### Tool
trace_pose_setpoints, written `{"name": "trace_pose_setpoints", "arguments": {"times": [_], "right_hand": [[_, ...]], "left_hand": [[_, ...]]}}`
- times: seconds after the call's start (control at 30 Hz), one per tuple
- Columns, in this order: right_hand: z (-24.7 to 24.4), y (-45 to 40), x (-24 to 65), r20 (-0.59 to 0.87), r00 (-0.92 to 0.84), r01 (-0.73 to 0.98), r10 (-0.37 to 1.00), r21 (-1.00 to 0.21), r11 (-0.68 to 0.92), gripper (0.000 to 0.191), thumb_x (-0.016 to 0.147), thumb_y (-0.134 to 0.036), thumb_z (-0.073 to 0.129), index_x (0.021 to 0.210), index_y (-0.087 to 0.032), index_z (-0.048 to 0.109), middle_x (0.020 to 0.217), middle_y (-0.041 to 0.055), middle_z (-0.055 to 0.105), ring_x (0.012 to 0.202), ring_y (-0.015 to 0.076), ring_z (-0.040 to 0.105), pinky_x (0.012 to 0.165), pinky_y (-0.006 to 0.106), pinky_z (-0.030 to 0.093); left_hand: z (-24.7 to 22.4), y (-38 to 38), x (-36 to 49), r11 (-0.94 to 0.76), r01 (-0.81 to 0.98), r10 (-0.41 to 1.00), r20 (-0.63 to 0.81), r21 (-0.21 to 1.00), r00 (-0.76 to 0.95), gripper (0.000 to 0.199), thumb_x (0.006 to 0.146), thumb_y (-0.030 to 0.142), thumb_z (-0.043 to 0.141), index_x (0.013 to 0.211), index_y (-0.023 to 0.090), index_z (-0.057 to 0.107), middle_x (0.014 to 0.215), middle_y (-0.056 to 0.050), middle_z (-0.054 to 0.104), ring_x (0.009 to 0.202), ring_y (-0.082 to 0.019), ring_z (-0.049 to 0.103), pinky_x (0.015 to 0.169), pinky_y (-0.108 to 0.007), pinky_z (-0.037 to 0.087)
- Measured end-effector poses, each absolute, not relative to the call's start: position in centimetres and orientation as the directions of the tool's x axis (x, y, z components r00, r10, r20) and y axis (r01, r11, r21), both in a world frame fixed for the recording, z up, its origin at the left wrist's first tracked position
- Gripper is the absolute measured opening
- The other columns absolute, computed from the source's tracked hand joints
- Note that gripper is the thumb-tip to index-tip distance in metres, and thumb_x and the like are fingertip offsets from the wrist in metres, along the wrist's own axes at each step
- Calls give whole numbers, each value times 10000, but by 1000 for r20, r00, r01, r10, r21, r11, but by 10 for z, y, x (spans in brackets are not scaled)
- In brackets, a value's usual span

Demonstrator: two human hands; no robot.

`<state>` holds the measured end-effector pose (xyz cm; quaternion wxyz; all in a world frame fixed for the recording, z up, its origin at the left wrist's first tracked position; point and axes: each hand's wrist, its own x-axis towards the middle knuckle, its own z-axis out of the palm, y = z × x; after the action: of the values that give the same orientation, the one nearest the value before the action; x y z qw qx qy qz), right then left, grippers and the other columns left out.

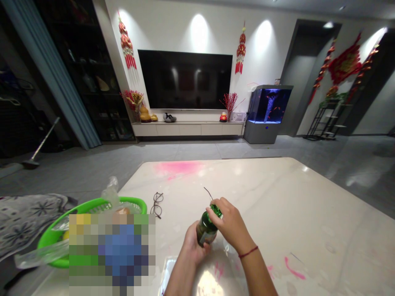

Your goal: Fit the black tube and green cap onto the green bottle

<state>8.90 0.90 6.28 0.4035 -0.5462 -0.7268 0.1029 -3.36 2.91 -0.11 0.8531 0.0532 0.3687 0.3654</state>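
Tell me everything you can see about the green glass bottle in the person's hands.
The green glass bottle is dark and glossy, short and wide-bodied, with a pale label low on its side and a shiny bright green top. It tilts, top leaning up and rightward in view, over a white marble-look tabletop. The left hand cradles its body from below, and the right hand grips the top.

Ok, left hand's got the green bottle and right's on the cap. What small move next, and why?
Probably twist the cap a little with the right hand, since it pinches the cap while the left hand steadies the bottle.
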Motion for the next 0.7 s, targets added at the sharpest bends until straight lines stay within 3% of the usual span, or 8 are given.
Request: {"name": "trace_pose_setpoints", "arguments": {"times": [0.17,0.27,0.43,0.7], "right_hand": [[59,10,91,477,22,648,879,-676,351,502,755,-427,554,1201,-216,464,882,43,574,784,186,545,716,303,439],[55,13,89,489,97,564,867,-745,357,553,706,-410,604,1194,-194,461,820,19,559,715,156,530,693,286,455],[49,19,80,476,132,419,870,-822,386,475,663,-347,649,1098,-197,530,786,11,582,688,142,532,670,268,471],[53,17,81,402,37,188,915,-902,389,470,697,-287,616,1144,-196,501,981,59,622,918,182,578,823,315,468]], "left_hand": [[7,32,-38,686,-599,706,-579,414,408,192,773,254,434,653,126,512,468,-29,522,339,-95,471,241,-131,274],[11,33,-40,668,-619,719,-571,412,396,178,772,236,435,649,129,508,471,-27,525,335,-88,459,243,-129,269],[16,33,-42,659,-643,718,-581,390,383,188,794,238,415,670,133,510,462,-28,528,359,-97,483,245,-120,267],[22,32,-40,642,-665,727,-580,382,369,174,788,227,427,664,140,511,448,-21,520,376,-106,504,244,-115,258]]}}
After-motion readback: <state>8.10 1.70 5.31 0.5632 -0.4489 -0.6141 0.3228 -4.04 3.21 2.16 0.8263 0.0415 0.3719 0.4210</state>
